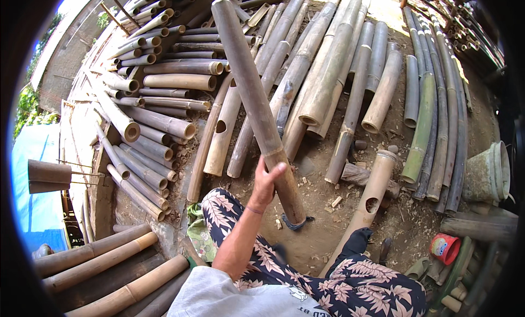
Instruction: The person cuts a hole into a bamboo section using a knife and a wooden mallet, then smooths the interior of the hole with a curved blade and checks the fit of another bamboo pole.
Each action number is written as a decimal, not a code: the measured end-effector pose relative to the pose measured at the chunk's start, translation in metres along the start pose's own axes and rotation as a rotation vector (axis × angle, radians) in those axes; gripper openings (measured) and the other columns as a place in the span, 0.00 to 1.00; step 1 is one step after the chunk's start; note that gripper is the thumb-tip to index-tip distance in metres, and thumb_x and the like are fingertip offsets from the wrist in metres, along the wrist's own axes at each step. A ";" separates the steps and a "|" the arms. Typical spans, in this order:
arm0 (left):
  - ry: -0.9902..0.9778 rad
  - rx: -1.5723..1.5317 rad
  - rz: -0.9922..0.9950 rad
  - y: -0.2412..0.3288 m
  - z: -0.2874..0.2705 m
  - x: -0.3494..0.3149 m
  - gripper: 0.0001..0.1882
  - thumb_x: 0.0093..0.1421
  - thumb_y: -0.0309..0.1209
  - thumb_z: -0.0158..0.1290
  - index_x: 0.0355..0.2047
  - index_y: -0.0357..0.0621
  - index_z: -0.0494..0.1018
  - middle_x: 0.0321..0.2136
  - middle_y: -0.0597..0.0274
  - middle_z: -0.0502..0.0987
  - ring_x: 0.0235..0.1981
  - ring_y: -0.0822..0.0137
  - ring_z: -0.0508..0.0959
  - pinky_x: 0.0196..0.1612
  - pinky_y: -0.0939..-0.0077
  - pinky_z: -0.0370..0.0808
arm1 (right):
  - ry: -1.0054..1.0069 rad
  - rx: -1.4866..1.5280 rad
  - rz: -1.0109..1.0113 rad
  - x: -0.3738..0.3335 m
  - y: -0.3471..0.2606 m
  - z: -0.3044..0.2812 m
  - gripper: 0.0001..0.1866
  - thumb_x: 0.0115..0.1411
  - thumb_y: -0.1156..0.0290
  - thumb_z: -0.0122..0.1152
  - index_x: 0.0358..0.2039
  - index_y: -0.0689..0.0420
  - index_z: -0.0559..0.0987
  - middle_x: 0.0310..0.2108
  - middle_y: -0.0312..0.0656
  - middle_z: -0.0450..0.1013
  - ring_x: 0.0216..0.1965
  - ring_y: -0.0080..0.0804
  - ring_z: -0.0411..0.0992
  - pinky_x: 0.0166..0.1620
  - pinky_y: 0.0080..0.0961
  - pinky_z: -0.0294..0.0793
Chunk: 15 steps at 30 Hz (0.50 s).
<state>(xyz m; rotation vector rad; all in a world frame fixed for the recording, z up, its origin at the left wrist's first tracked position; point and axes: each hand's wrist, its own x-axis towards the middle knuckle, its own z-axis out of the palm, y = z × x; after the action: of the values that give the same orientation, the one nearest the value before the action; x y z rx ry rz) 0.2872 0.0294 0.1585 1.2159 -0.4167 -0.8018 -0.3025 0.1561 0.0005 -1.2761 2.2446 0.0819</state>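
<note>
My left hand [265, 185] is wrapped around a long dark brown bamboo pole [249, 87] near its lower part, thumb across the front. The pole stands tilted, its top leaning away to the left. Its lower end meets a dark ring-like piece [298, 223] on the ground. Beside my right leg lies a pale bamboo pole [363, 221] with an oval hole cut in its side; its near end runs under the leg. A small dark object [385, 250], too unclear to name, is on the ground to the right. My right hand does not show.
Bamboo poles [339, 60] lie in rows ahead, one [421, 131] green. More are stacked at the left [180, 82] and near left [131, 289]. Wood chips [336, 202] litter the dirt. At right are a whitish bucket [484, 175] and a small red container [444, 250].
</note>
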 end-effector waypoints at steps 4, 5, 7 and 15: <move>-0.190 0.009 -0.075 0.066 0.029 0.038 0.32 0.54 0.40 0.64 0.53 0.33 0.66 0.39 0.52 0.76 0.36 0.63 0.81 0.42 0.67 0.80 | -0.004 0.084 0.029 -0.020 0.024 -0.006 0.39 0.52 0.72 0.59 0.65 0.61 0.59 0.58 0.58 0.62 0.59 0.57 0.61 0.59 0.49 0.62; -0.206 0.047 -0.069 0.067 0.038 0.039 0.30 0.54 0.38 0.65 0.51 0.34 0.67 0.39 0.52 0.77 0.36 0.63 0.81 0.41 0.67 0.80 | -0.010 0.106 0.027 -0.023 0.030 -0.007 0.39 0.52 0.72 0.59 0.65 0.61 0.59 0.58 0.58 0.62 0.59 0.57 0.61 0.58 0.49 0.62; -0.267 0.069 -0.046 0.077 0.076 0.033 0.27 0.53 0.34 0.67 0.48 0.35 0.69 0.39 0.54 0.77 0.37 0.64 0.81 0.42 0.68 0.80 | 0.018 0.147 0.044 -0.028 0.048 -0.014 0.39 0.53 0.72 0.59 0.65 0.61 0.59 0.58 0.59 0.62 0.58 0.57 0.62 0.58 0.48 0.63; -0.854 0.200 -0.003 0.057 0.256 -0.005 0.39 0.45 0.30 0.70 0.56 0.39 0.63 0.43 0.56 0.76 0.43 0.64 0.78 0.48 0.68 0.77 | 0.020 0.286 0.103 -0.046 0.054 -0.011 0.39 0.53 0.71 0.59 0.66 0.60 0.58 0.57 0.59 0.62 0.57 0.56 0.63 0.57 0.47 0.65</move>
<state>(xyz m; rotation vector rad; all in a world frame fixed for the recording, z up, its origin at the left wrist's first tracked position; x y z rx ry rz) 0.1293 -0.1297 0.2946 1.0036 -1.2100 -1.2914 -0.3330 0.2179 0.0202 -1.0140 2.2415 -0.2084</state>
